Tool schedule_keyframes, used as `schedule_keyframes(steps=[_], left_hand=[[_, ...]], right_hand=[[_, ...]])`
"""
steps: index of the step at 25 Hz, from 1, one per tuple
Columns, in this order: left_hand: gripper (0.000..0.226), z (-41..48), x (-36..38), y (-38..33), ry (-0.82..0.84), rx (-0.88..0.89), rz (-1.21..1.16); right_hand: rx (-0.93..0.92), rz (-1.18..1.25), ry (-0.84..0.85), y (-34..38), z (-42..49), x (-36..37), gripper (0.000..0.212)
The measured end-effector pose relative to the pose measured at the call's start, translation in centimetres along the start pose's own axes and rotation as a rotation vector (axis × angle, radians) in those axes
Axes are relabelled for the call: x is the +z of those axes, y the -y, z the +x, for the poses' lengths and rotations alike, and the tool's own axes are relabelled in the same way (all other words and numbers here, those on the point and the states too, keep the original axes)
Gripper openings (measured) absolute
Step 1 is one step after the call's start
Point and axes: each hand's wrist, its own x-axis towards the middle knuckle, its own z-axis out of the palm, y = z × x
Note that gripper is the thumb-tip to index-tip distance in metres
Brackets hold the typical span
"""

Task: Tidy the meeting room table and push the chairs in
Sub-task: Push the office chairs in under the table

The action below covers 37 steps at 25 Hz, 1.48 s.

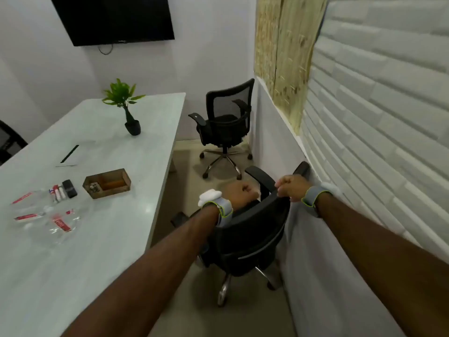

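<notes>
A black office chair [250, 237] stands in the narrow gap between the long white table [116, 166] and the right wall, its back towards me. My left hand [240, 194] and my right hand [291, 187] both grip the top edge of its backrest, fingers curled over it. A second black mesh chair [224, 120] stands apart in the far corner, turned towards the table's end. On the table's near left lie several clear plastic bottles with red labels [48, 220], small markers [57, 192] and a black eraser [69, 188].
A wooden organiser box [107, 183], a notepad with a black pen [70, 154] and a small potted plant [128, 105] sit on the table. A screen [114, 18] hangs on the far wall. Another dark chair [9, 142] shows at the left edge. The white brick-pattern wall [376, 117] is close on the right.
</notes>
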Motion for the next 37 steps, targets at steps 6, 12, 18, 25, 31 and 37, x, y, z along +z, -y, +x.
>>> schedule_keyframes(steps=[6,12,18,25,31,37], left_hand=[[0.062,6.0,9.4,4.0,0.065,-0.159,0.375],[0.035,7.6,7.5,7.7,0.041,-0.043,0.664],[0.036,6.7,-0.2,13.4,0.067,-0.076,0.784],[0.036,7.9,-4.8,17.2,0.077,-0.116,0.811],[0.033,9.7,-7.5,19.4,-0.015,-0.222,0.765],[0.028,12.1,-10.9,22.5,-0.154,-0.367,0.689]], right_hand=[[-0.099,-0.777,-0.025,-4.3,7.8,1.0,0.058],[-0.268,-1.153,0.146,-4.2,12.6,3.3,0.050],[-0.520,-1.073,0.239,0.5,12.4,8.7,0.023],[-0.592,-1.034,0.270,3.8,14.6,12.8,0.026],[-0.740,-1.064,0.330,7.8,20.6,15.1,0.016],[-0.862,-1.116,0.400,13.2,27.3,19.3,0.017]])
